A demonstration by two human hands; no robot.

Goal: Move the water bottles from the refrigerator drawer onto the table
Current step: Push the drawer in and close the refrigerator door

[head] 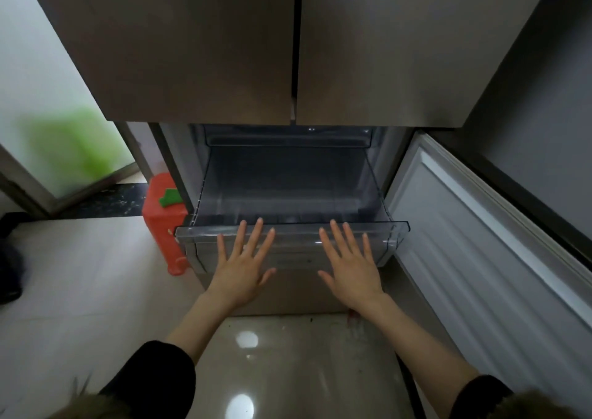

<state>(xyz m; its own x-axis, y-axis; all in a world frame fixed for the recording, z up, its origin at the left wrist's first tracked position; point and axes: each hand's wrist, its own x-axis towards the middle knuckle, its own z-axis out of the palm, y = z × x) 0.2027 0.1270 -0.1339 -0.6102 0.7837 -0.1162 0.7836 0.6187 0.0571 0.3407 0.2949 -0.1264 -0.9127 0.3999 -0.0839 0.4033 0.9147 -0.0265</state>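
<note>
A clear plastic refrigerator drawer (pixel 397 228) is pulled out from the lower compartment, and I see no water bottles inside it. My left hand (pixel 243 266) lies flat with fingers spread against the drawer's front panel, left of centre. My right hand (pixel 350 266) lies the same way against the front panel, right of centre. Both hands hold nothing. The table is out of view.
The lower refrigerator door (pixel 487 245) stands swung open on the right. Two closed upper doors (pixel 205 50) loom above the drawer. A red plastic stool (pixel 161 220) stands on the floor left of the fridge. A dark object (pixel 9 258) lies at the far left.
</note>
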